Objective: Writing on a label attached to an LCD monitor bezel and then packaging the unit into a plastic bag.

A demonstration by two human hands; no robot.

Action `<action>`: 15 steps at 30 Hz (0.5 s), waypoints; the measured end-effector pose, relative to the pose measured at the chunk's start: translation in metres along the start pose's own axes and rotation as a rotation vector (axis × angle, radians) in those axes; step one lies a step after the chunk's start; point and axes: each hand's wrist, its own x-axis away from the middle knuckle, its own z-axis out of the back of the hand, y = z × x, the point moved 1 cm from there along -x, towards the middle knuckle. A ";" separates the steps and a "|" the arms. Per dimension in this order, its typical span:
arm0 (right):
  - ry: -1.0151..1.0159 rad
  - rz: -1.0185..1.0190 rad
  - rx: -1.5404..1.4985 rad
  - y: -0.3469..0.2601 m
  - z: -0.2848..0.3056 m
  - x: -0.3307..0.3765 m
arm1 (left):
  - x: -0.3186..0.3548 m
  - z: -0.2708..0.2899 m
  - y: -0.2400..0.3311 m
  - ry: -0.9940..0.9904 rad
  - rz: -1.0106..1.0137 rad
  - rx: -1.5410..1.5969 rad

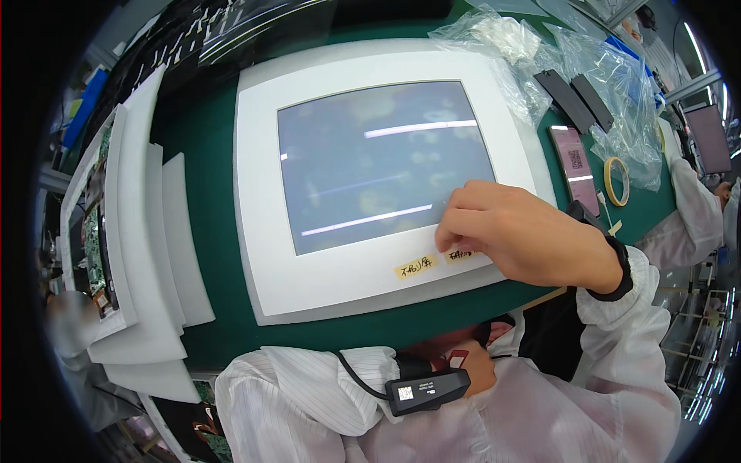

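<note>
A flat display panel [356, 279] with a wide white frame and a grey, reflective screen lies face up before me. My right hand [513, 235] is over its lower right frame, fingers curled and fingertips down beside a handwritten yellow tape label [461, 255], partly covered by the hand. Whether the fingers pinch the label's edge is hidden. A second yellow label [416, 267] sits to its left on the frame. My left hand [480, 372] is drawn in close to my body below the table edge, a black device [428, 391] at its wrist; its fingers are hidden.
White foam sheets [174, 239] and another framed unit [99, 224] with circuit boards stand at the left. To the right lie a phone [575, 166], a tape roll [617, 181], two dark strips [566, 100] and clear plastic bags [617, 77]. Another person's sleeve [683, 220] shows far right.
</note>
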 end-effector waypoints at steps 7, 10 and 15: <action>0.009 0.105 0.221 -0.011 -0.002 -0.001 | 0.003 0.004 0.008 -0.010 0.053 0.050; 0.016 0.119 0.328 -0.010 0.000 0.001 | 0.006 0.008 0.011 -0.027 0.083 0.069; 0.097 0.132 0.204 -0.005 -0.001 0.005 | 0.010 0.016 0.016 -0.063 0.131 0.096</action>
